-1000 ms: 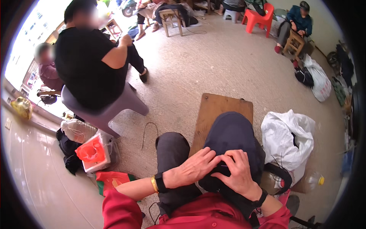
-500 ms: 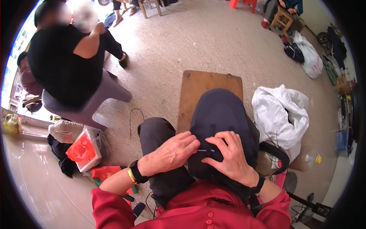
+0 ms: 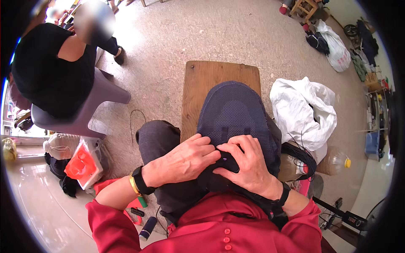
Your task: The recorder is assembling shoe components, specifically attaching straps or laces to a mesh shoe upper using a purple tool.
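A large dark navy mesh pad [image 3: 232, 103], rounded at its far end and with two short dark tabs, lies over my right thigh. My left hand [image 3: 185, 162] is closed at the pad's near left part, its fingertips pinched. Just beyond those fingertips shows a small bit of a thin purple stick [image 3: 224, 159]; the rest is hidden, and its kind cannot be made out. My right hand [image 3: 249, 166] grips the dark material from the right, thumb and forefinger curved around the spot where the purple bit shows.
A wooden board or low stool [image 3: 202, 88] stands beyond my knees. To the right are a white sack [image 3: 291, 105], a coil of black cord [image 3: 310, 162] and a yellow-capped bottle [image 3: 333, 162]. A person in black sits on a grey plastic stool [image 3: 103, 92]; a red bag [image 3: 80, 164] lies left.
The view has shifted, and the pad appears farther left and higher. My hands have come closer together; the purple stick, plainly seen between them before, is now mostly covered.
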{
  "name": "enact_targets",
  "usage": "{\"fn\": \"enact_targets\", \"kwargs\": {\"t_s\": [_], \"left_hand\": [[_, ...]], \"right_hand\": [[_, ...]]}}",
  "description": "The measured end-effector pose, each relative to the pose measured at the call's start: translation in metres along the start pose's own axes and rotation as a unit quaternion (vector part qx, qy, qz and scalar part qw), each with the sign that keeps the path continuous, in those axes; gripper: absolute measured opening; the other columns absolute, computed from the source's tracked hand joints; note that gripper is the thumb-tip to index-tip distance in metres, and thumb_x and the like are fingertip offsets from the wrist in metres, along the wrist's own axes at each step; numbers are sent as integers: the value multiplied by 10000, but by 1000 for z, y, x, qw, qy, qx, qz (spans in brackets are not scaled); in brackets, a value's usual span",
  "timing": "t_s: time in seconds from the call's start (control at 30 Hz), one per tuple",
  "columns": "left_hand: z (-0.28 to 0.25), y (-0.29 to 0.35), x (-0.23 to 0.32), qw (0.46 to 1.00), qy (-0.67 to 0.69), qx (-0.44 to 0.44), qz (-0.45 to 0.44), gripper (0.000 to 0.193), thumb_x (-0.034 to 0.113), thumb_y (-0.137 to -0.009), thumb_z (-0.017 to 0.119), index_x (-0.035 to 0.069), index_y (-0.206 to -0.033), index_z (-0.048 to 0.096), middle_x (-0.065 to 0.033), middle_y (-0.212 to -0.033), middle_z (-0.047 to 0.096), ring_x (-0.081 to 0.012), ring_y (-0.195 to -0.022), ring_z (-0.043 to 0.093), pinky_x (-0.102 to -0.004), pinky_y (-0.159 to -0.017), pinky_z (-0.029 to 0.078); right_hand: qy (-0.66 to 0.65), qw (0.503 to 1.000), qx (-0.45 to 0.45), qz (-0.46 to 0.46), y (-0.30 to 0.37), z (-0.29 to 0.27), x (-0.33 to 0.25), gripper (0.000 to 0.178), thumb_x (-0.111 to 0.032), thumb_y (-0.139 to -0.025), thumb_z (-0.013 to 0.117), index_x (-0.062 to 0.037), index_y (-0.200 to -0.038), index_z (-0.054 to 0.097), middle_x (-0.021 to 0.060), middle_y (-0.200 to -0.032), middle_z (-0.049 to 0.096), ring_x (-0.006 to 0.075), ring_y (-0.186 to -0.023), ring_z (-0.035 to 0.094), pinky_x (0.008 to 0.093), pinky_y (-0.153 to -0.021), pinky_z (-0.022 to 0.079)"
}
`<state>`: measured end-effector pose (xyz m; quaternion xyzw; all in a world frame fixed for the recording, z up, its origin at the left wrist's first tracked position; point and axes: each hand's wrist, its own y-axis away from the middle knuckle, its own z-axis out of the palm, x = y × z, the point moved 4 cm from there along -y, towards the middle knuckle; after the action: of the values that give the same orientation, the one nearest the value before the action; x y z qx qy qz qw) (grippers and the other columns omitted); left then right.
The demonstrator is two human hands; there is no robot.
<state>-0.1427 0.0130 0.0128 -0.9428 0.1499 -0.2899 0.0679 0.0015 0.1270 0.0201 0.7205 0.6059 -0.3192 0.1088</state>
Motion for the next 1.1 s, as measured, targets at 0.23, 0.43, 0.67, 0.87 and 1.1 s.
{"fn": "enact_targets", "kwargs": {"t_s": [0.23,0.43,0.67,0.87,1.1], "left_hand": [[-5,6,-7,998,57,-19,-11,207,72,-816,736,46,-990,627,-51,-841,571,-232,-846,547,-357,-787,450],[-6,8,-10,996,80,-23,-16,188,71,-835,738,40,-988,632,-55,-836,576,-238,-841,550,-361,-779,446],[-15,26,-16,992,113,-26,-50,153,61,-875,724,29,-958,600,-103,-822,555,-293,-818,555,-397,-753,456],[-14,20,-2,993,67,-4,-95,210,99,-899,739,27,-949,547,-113,-800,549,-313,-774,563,-418,-726,464],[-4,20,8,984,46,78,-150,261,98,-870,790,48,-916,538,-97,-765,557,-312,-709,561,-422,-689,460]], "right_hand": [[-1,1000,-11,2,0,3,2,602,-297,-714,916,-113,-1236,677,54,-1108,572,249,-1023,580,408,-882,447],[-5,1000,-15,0,1,3,3,595,-302,-725,907,-110,-1240,679,49,-1108,574,237,-1008,579,400,-870,443],[1,1000,-9,-6,1,-2,5,592,-310,-703,914,-108,-1210,685,47,-1100,574,234,-993,579,394,-856,437],[0,1000,-1,-14,-3,1,7,586,-305,-691,922,-105,-1189,686,48,-1088,572,236,-987,578,400,-861,436],[-1,999,22,-24,-1,1,6,583,-310,-691,922,-101,-1181,687,50,-1090,572,239,-990,576,399,-863,436]]}}
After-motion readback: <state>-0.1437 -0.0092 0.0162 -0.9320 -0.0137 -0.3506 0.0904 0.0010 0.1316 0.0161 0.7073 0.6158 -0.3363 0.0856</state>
